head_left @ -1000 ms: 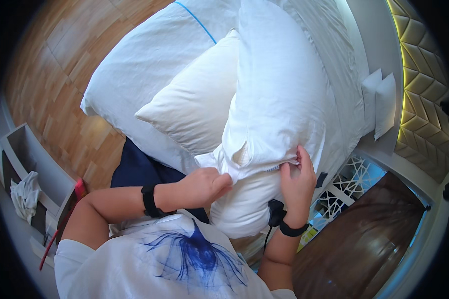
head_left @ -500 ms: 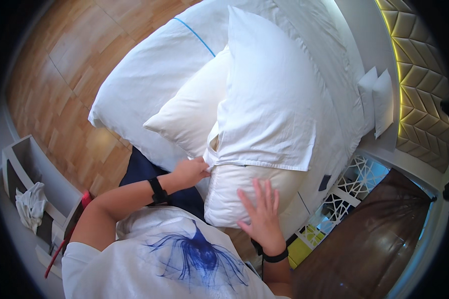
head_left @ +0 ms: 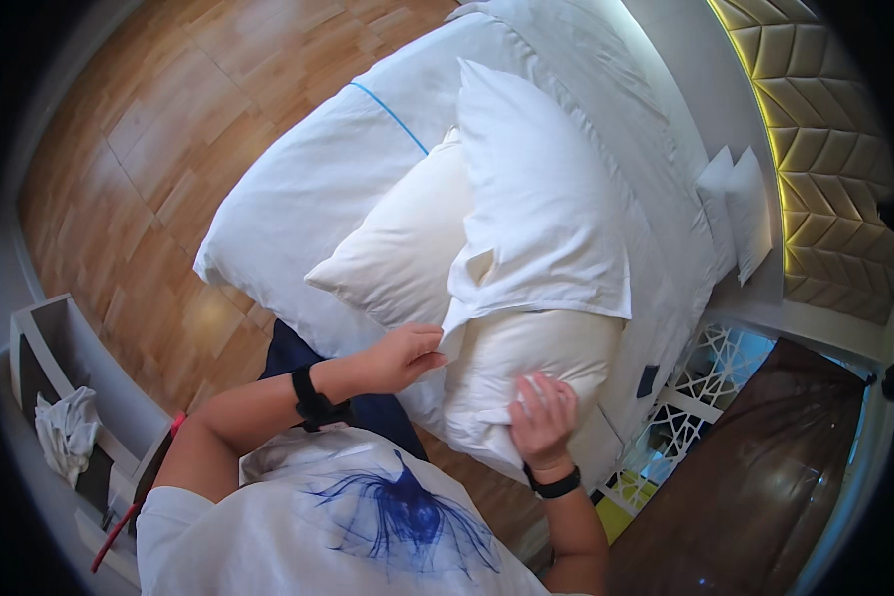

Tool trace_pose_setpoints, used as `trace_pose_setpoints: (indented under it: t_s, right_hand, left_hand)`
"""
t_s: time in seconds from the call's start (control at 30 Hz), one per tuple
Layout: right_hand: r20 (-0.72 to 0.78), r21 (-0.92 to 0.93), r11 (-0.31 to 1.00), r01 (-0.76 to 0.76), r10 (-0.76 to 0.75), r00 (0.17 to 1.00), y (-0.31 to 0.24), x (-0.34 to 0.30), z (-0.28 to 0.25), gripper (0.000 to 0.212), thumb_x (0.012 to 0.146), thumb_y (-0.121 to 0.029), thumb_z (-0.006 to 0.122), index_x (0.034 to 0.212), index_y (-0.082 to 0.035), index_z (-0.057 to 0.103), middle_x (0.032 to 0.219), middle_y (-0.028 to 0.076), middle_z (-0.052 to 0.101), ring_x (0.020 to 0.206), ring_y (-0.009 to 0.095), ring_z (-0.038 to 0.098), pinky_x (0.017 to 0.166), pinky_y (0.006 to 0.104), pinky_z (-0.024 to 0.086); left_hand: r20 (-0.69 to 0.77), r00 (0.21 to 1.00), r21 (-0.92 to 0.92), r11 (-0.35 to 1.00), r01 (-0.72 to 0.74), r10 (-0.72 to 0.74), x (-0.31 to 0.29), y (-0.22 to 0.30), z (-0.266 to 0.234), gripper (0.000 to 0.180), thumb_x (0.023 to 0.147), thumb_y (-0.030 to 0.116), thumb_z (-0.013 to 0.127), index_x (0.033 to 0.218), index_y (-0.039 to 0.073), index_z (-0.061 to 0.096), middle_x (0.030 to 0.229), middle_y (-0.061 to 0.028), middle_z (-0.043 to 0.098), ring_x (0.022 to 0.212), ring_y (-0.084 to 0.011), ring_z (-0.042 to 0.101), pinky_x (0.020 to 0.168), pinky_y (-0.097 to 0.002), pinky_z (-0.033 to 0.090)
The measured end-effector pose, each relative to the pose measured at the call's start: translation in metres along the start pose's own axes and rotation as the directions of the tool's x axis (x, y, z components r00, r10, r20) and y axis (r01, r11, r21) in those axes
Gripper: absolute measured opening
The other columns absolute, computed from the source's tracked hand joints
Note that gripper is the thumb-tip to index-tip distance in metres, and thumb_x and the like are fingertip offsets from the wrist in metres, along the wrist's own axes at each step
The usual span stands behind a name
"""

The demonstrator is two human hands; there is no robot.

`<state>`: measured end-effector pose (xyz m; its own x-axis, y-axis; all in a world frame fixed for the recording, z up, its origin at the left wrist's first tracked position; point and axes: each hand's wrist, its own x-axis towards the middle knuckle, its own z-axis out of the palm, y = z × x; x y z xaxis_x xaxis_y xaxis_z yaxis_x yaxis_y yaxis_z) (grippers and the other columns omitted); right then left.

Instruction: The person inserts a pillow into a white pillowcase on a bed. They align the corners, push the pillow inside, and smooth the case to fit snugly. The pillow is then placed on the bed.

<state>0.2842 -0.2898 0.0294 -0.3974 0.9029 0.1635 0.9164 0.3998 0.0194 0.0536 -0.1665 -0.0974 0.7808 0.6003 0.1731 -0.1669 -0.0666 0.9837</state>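
Observation:
A white pillowcase (head_left: 546,228) covers the far part of a cream pillow (head_left: 536,348), whose near end sticks out toward me. The case's hem lies across the pillow, and a small hole or gap shows near its left edge. My left hand (head_left: 405,359) is closed at the hem's left corner, pinching the cloth. On the pillow's bare near end lies my right hand (head_left: 544,422), its fingers bent and pressed into the filling. Partly under the case, to the left, rests another cream pillow (head_left: 397,233).
Beneath everything is a bed with a white sheet (head_left: 278,214) and a blue line across it. Two white pillows (head_left: 750,214) stand by the padded headboard (head_left: 824,159). A brown cover (head_left: 745,467) hangs at right; an open shelf (head_left: 60,338) holding white cloth stands at left.
My right hand has gone from spread fingers to bent ones gripping the pillow's near end. The pillow and case sit slightly further right in view, and the case's far tip lower.

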Motion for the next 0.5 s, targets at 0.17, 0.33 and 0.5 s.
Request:
trace_pose_setpoints:
  t_s: [0.17,0.33,0.5]
  right_hand:
    - [-0.181,0.097,0.994,0.045,-0.026,0.983,0.025,0.063,-0.062,0.013,0.075,0.004,0.064,0.084,-0.004,0.06,0.102,0.013,0.069,0.091,0.032,0.068,0.072,0.0414,0.053]
    - [-0.086,0.182,0.983,0.027,-0.011,0.996,0.012,0.111,-0.048,0.027,0.064,0.005,0.062,0.089,-0.005,0.064,0.096,0.01,0.067,0.087,0.031,0.066,0.073,0.0394,0.054]
    - [0.072,0.257,0.966,0.016,-0.036,0.997,-0.014,0.14,0.008,0.027,0.066,0.004,0.06,0.089,-0.009,0.065,0.09,0.004,0.062,0.079,0.025,0.06,0.064,0.0377,0.051]
  left_hand:
    - [0.056,0.984,-0.29,0.941,0.177,-0.168,0.002,0.105,-0.055,0.015,0.103,0.013,0.054,0.097,0.0,0.053,0.08,-0.0066,0.045,0.075,-0.0176,0.045,0.07,-0.0308,0.039]
    - [-0.304,0.922,-0.185,0.964,0.191,-0.241,-0.012,0.08,-0.108,0.018,0.104,0.017,0.055,0.095,0.002,0.049,0.079,-0.0009,0.042,0.073,-0.0047,0.038,0.06,-0.0265,0.035]
    - [-0.569,0.808,0.554,0.654,0.515,-0.153,-0.038,-0.019,-0.154,0.012,0.092,0.007,0.063,0.097,0.006,0.052,0.083,-0.0079,0.055,0.073,-0.0227,0.056,0.064,-0.0361,0.044]
